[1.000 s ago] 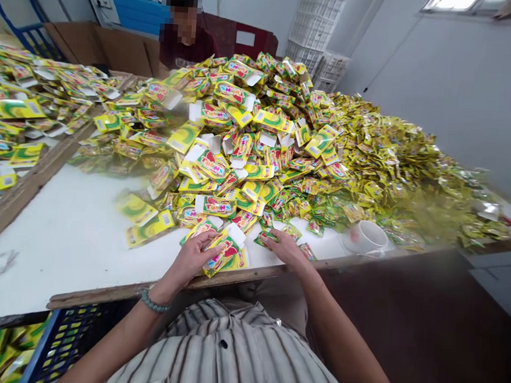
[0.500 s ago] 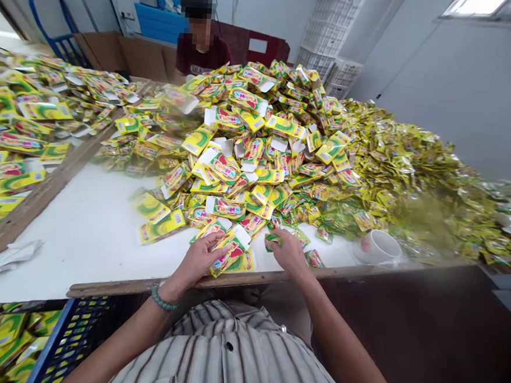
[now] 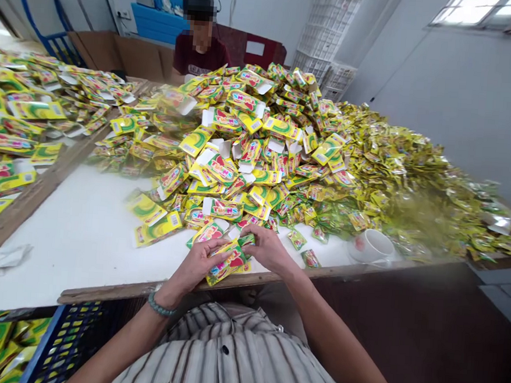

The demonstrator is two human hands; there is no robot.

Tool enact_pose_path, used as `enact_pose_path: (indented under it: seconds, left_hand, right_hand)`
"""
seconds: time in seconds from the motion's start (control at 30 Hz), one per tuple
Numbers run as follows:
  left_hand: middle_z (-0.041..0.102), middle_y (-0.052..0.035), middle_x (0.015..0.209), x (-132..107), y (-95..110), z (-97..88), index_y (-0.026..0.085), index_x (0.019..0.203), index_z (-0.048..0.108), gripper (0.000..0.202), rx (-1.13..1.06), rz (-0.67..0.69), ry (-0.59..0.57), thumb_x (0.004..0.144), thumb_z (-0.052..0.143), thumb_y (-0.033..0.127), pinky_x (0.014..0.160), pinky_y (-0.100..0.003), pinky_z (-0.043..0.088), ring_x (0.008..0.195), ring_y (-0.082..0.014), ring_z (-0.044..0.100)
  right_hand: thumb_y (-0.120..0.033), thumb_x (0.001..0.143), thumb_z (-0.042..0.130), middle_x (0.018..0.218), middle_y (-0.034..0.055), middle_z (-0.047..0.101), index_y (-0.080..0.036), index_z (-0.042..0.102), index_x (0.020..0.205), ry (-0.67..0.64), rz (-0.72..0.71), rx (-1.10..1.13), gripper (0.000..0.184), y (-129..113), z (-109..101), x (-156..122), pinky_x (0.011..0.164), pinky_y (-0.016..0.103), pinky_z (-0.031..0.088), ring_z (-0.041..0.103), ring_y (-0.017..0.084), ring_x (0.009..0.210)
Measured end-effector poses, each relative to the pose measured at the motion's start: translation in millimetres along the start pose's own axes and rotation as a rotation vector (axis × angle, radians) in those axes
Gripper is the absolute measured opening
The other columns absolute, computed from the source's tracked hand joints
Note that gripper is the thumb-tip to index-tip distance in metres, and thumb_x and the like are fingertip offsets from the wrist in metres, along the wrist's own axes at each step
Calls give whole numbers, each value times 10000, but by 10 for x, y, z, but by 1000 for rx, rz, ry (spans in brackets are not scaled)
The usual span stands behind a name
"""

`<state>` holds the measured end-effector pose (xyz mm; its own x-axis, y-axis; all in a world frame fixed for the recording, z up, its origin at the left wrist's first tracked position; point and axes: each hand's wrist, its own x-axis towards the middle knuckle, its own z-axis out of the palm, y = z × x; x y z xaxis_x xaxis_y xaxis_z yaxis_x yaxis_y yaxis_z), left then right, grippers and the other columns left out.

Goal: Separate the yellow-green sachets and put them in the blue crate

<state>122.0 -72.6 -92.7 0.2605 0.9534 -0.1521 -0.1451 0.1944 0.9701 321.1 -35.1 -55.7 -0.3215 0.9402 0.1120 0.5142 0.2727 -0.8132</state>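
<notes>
At the white counter's [image 3: 95, 233] rough wooden edge, the left hand [image 3: 195, 263] pinches a flat yellow card box [image 3: 228, 264]; the right hand [image 3: 267, 248] pinches a glossy green sachet [image 3: 246, 239] at its upper end. A rounded white mug [image 3: 359, 249] stands rightward. Beyond, heaped boxes [image 3: 241, 149] and crinkled sachets [image 3: 398, 155] partly block a person [image 3: 201, 59].

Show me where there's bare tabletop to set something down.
Largest: the white tabletop between the wooden divider, left hand and front strip. Smaller: a sliver between the loose sachets and white cup. Crowded: beyond, under the carton heap, and rightward, under the sachet heap.
</notes>
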Motion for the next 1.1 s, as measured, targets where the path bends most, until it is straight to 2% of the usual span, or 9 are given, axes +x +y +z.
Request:
enact_pose_path:
  seconds: [0.13, 0.37, 0.47, 0.53, 0.6, 0.67, 0.77, 0.93, 1.1]
  left_hand:
    - [768, -67, 989, -7, 22, 12, 168, 1083, 688, 583, -111, -107, 22, 600, 851, 450, 887, -403, 561, 905, -256, 721]
    - [768, -69, 992, 41, 1, 32, 161, 1042, 675, 643, -268, -150, 79, 494, 913, 399, 794, -297, 578, 854, -215, 730]
    - [767, -65, 1007, 23, 43, 34, 180, 1100, 663, 664, -276, -146, 80, 521, 906, 393, 821, -300, 575, 881, -215, 730]
    - [758, -82, 1053, 12, 73, 46, 185, 1138, 656, 696, -246, -133, 77, 525, 900, 408, 851, -334, 576, 933, -241, 724]
    - [731, -105, 1140, 9, 83, 68, 185, 1143, 662, 709, -206, -117, 90, 524, 892, 442, 868, -361, 578, 997, -268, 708]
    - [690, -115, 1233, 14, 71, 88, 187, 1141, 669, 707, -182, -103, 99, 529, 881, 471, 874, -370, 581, 1040, -278, 694]
    - [662, -128, 1279, 20, 41, 92, 175, 1161, 662, 728, -165, -107, 94, 539, 871, 491, 874, -374, 583, 1055, -284, 688]
    - [669, -134, 1266, 15, 38, 55, 160, 1173, 655, 725, -158, -113, 127, 550, 872, 461, 908, -388, 568, 1085, -299, 674]
    - [689, -112, 1236, 4, 61, 78, 174, 1129, 678, 660, -186, -101, 120, 555, 874, 434, 944, -390, 550, 1121, -301, 655]
  right_hand:
    - [-267, 675, 717, 857, -19, 623, -229, 590, 1024, -15, 4, 206, 373, -83, -51, -36, 609, 249, 487, 547, 110, 645]
    - [-316, 796, 657, 782, -2, 649, -300, 603, 883, 172, -19, 96, 104, -80, -46, -44, 658, 302, 521, 617, 166, 695]
    - [-355, 857, 569, 890, 55, 692, -248, 628, 940, 400, 77, -103, 147, 173, -378, 60, 797, 366, 520, 650, 215, 844]
    - [-355, 886, 521, 1039, 161, 668, -161, 618, 1043, 570, 181, -192, 267, 426, -699, 153, 877, 457, 465, 618, 283, 977]
    - [-315, 801, 640, 1180, 204, 626, -138, 626, 1089, 696, 370, -395, 338, 687, -978, 218, 944, 466, 410, 555, 325, 1127]
    - [-239, 716, 708, 1152, 201, 646, -141, 649, 1057, 681, 448, -419, 360, 897, -1135, 227, 943, 438, 405, 559, 332, 1135]
    - [-201, 702, 685, 998, 149, 694, -160, 666, 996, 653, 439, -339, 298, 1055, -1130, 147, 902, 402, 430, 617, 302, 1034]
    - [-400, 833, 533, 989, 85, 703, -192, 611, 1093, 608, 383, -81, 342, 993, -881, -45, 769, 351, 516, 672, 217, 860]
    - [-628, 712, 634, 977, 73, 700, -184, 650, 957, 341, 289, 326, 508, 823, -599, -162, 752, 331, 543, 664, 193, 832]
